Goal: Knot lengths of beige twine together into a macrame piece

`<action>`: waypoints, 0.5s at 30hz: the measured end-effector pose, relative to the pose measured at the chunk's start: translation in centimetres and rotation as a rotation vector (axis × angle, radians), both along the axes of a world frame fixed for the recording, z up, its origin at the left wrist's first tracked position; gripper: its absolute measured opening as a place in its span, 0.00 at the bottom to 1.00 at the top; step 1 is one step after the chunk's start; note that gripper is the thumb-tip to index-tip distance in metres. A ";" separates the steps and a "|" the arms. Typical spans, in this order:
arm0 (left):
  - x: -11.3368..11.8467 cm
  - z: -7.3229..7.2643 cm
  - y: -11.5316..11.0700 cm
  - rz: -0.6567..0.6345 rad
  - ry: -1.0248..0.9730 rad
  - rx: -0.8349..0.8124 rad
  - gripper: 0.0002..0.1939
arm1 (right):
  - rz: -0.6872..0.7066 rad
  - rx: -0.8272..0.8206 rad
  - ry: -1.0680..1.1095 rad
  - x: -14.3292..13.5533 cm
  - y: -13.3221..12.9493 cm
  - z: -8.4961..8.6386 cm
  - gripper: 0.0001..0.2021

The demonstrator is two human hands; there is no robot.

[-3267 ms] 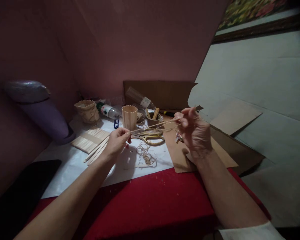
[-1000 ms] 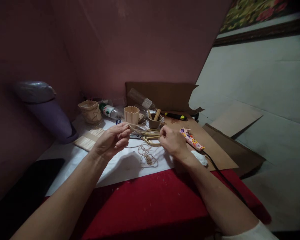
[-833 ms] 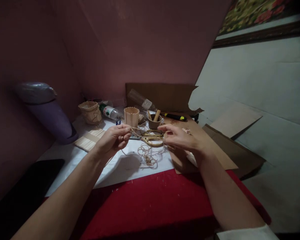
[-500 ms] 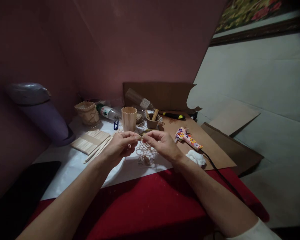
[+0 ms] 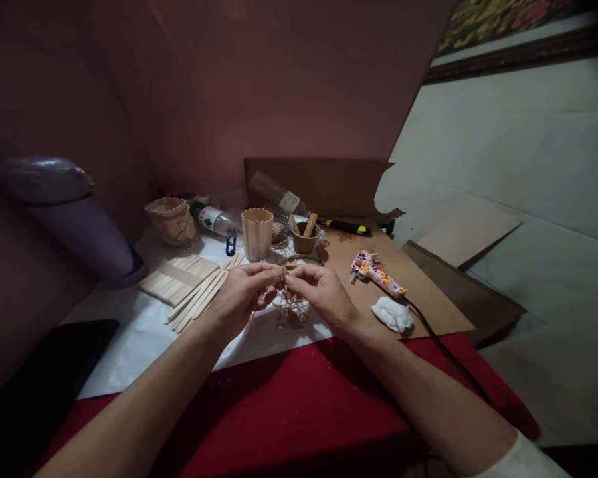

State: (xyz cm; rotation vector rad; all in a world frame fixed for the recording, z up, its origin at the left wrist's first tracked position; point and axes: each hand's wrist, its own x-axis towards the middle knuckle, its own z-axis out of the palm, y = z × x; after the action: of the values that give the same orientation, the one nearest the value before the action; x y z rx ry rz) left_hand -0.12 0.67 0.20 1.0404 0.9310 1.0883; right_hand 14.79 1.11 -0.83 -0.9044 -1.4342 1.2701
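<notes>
Over the front of the white sheet, my left hand and my right hand meet at their fingertips, both pinched on thin twine. A loose tangle of the twine hangs and lies below and between them. Just beyond my fingers stands a cup made of wooden craft sticks. To its right is a small brown pot with a few sticks in it. Flat craft sticks lie loose by my left wrist, next to a banded bundle of sticks.
A flower-patterned glue gun with a black cord and a crumpled white tissue lie on cardboard at right. Behind are a yellow-black cutter, plastic bottles and a twine-trimmed stick pot. A purple bin leans at left.
My two hands have drawn closer, their fingertips now almost touching. My left hand has shifted slightly right, and more of the loose sticks show beside it.
</notes>
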 end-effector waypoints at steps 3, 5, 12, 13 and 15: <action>0.1 0.0 0.0 0.035 0.004 0.001 0.11 | 0.002 -0.005 -0.007 -0.1 -0.1 0.0 0.08; 0.2 -0.1 0.0 0.061 0.013 0.001 0.11 | 0.004 -0.004 -0.023 -0.1 -0.2 0.1 0.08; 0.4 -0.3 0.0 0.122 0.009 0.000 0.10 | 0.005 0.004 -0.077 0.0 -0.3 0.2 0.06; 0.4 -0.3 0.1 0.121 0.003 -0.007 0.10 | -0.002 -0.008 -0.076 0.0 -0.3 0.2 0.06; 0.4 -0.2 0.1 0.119 -0.010 -0.028 0.10 | -0.018 -0.026 -0.072 0.1 -0.3 0.1 0.06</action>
State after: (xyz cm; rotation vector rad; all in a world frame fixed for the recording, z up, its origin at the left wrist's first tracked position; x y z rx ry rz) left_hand 0.29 0.75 0.00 0.9658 1.0078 1.1743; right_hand 14.86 0.80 -0.69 -0.9871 -1.4655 1.2566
